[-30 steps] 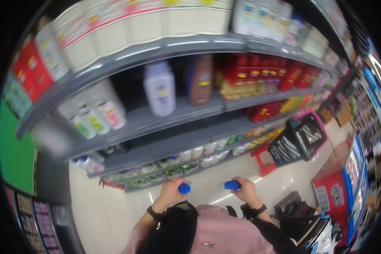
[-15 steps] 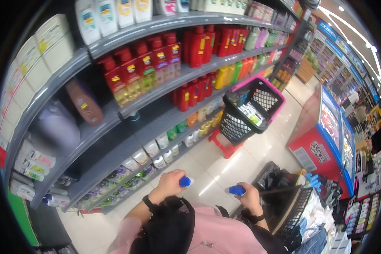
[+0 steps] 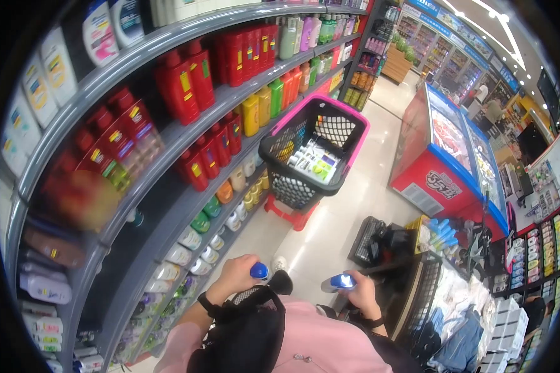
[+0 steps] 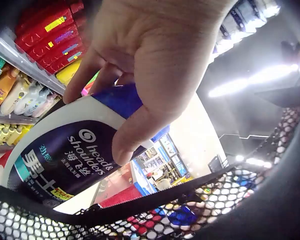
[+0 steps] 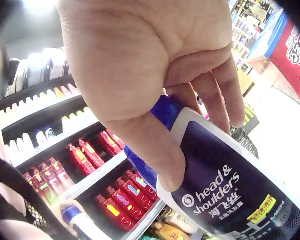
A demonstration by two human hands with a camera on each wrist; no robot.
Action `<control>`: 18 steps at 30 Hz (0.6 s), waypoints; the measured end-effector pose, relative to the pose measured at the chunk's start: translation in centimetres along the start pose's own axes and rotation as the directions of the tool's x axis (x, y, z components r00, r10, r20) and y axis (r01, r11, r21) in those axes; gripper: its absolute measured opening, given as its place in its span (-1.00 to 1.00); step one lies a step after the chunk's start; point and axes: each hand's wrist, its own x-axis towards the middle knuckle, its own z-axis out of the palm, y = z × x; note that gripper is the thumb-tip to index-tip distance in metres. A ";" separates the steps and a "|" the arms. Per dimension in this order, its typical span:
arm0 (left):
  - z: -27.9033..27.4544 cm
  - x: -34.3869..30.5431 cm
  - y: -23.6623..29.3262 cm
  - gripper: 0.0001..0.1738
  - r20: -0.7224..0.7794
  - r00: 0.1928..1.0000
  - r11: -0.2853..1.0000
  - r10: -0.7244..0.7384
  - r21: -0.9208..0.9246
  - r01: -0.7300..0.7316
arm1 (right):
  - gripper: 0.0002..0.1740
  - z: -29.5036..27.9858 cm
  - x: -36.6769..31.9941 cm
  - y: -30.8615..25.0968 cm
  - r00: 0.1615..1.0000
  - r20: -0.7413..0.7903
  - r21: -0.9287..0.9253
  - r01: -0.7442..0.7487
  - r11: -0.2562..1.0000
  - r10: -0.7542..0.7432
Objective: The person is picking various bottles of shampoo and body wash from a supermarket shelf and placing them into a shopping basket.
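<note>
My left hand (image 3: 235, 277) grips a shampoo bottle by its blue cap (image 3: 259, 270). In the left wrist view the thumb of the left hand (image 4: 155, 65) lies across the dark-labelled white bottle (image 4: 65, 150). My right hand (image 3: 362, 293) holds a similar bottle by its blue cap (image 3: 343, 281), apart from the first. The right wrist view has the right hand (image 5: 155, 75) with its thumb over the cap end and its fingers behind the head & shoulders bottle (image 5: 225, 180). Both bottles hang down in front of the body.
A black basket cart with a pink rim (image 3: 362, 140) stands ahead beside the shelves (image 3: 230, 99) of red, yellow and green bottles, with white items inside. A red and blue freezer (image 3: 426, 180) is at the right, nearer a black crate (image 3: 368, 239) and a bin of clothes (image 3: 460, 311).
The view has turned to the right and the cart now appears nearer, at the upper middle. The left-hand shelves have slid leftward. Both hands still hold their bottles.
</note>
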 end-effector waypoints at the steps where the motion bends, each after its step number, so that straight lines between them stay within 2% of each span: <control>1: -0.2 1.5 -0.1 -0.60 0.020 1.000 1.000 -0.008 -0.012 0.008 | -0.44 -0.3 1.4 0.8 1.000 -0.010 0.023 -0.021 1.000 0.022; 5: -1.9 7.7 1.0 -0.60 -0.023 0.996 0.993 0.092 -0.068 -0.093 | -0.44 -3.7 8.8 1.6 0.988 -0.109 -0.033 0.104 0.994 -0.107; 6: -2.8 9.3 1.5 -0.60 -0.026 0.996 0.993 0.084 -0.079 -0.086 | -0.43 -5.2 10.5 0.9 0.990 -0.110 -0.041 0.080 0.996 -0.084; 8: -4.3 12.4 2.4 -0.58 -0.137 0.980 0.965 0.141 -0.204 -0.168 | -0.41 -7.9 13.9 -0.2 0.974 -0.181 -0.068 0.125 0.990 -0.136; 10: -4.9 15.3 2.7 -0.56 -0.202 0.968 0.952 0.151 -0.235 -0.197 | -0.39 -10.2 17.0 -0.5 0.956 -0.245 -0.058 0.154 0.986 -0.164; 12: -5.4 17.7 2.9 -0.54 -0.321 0.925 0.910 0.206 -0.286 -0.302 | -0.40 -11.7 19.5 -0.8 0.954 -0.272 -0.010 0.129 0.992 -0.127; 13: -5.5 19.0 3.0 -0.54 -0.320 0.925 0.909 0.206 -0.288 -0.302 | -0.40 -12.4 20.7 -1.1 0.949 -0.286 0.000 0.141 0.990 -0.135; 15: -5.5 21.3 3.3 -0.52 -0.417 0.885 0.872 0.206 -0.332 -0.359 | -0.40 -13.6 22.9 -2.1 0.937 -0.301 -0.043 0.174 0.984 -0.178; 18: -5.6 23.8 3.5 -0.48 -0.426 0.884 0.863 0.192 -0.356 -0.359 | -0.38 -15.2 26.0 -2.9 0.915 -0.309 -0.101 0.241 0.965 -0.261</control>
